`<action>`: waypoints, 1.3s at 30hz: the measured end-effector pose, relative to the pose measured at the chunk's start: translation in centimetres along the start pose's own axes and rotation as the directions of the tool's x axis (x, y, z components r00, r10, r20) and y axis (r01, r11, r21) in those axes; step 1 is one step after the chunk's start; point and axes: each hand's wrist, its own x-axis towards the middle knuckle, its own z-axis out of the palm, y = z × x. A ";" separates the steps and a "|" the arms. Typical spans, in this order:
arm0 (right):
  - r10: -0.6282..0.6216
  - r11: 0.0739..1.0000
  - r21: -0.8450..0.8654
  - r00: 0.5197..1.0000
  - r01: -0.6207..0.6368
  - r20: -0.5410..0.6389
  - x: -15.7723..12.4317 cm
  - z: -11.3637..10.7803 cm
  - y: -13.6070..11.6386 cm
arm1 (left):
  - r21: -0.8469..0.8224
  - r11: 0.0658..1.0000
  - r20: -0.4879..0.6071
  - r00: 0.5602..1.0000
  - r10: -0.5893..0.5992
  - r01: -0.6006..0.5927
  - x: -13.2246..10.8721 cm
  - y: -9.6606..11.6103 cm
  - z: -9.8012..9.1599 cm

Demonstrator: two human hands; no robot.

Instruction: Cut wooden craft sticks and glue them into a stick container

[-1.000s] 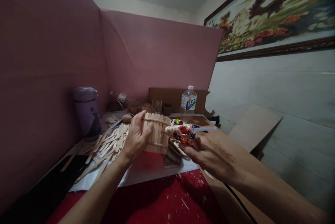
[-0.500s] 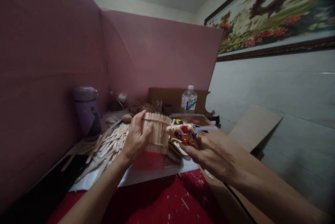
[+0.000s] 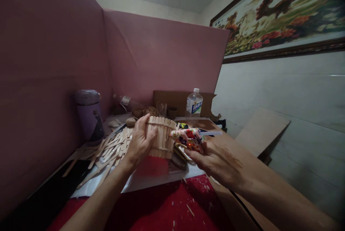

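Observation:
My left hand [image 3: 140, 141] grips a small fence-like panel of wooden craft sticks [image 3: 163, 135], held upright above the table with the thumb on its top edge. My right hand [image 3: 215, 161] holds a colourful patterned glue gun [image 3: 187, 136] with a small red light lit on it. The gun's nozzle points left at the panel's right edge. A clear glue stick [image 3: 211, 133] pokes out of the gun's back end.
Loose wooden sticks [image 3: 107, 152] lie piled on white paper at the left. A purple lidded jug [image 3: 90, 114], twine balls [image 3: 147, 111], a water bottle [image 3: 194, 103] and cardboard stand at the back. Pink partition walls enclose the left and rear. Red cloth [image 3: 167, 205] covers the near table.
Almost nothing: both hands keep their hold, and the glue gun's nozzle has shifted only slightly against the panel's right edge.

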 end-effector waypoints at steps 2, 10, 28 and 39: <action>-0.023 0.999 0.030 1.000 0.023 -0.004 0.1 0.1 0.3 | 0.000 1.000 -0.001 1.000 0.001 -0.001 0.0 -0.1 0.0; -0.010 1.000 0.020 1.000 0.010 -0.005 0.2 0.0 0.8 | 0.001 1.000 0.002 1.000 0.002 -0.002 0.0 -0.1 0.0; -0.008 0.971 0.240 1.000 0.006 0.007 -0.1 1.2 1.1 | 0.008 1.000 -0.006 1.000 0.000 0.000 0.0 -0.2 0.0; -0.032 0.982 0.188 0.999 0.029 0.013 -0.1 1.4 1.8 | -0.001 1.000 -0.006 1.000 0.000 0.000 0.1 -0.2 0.0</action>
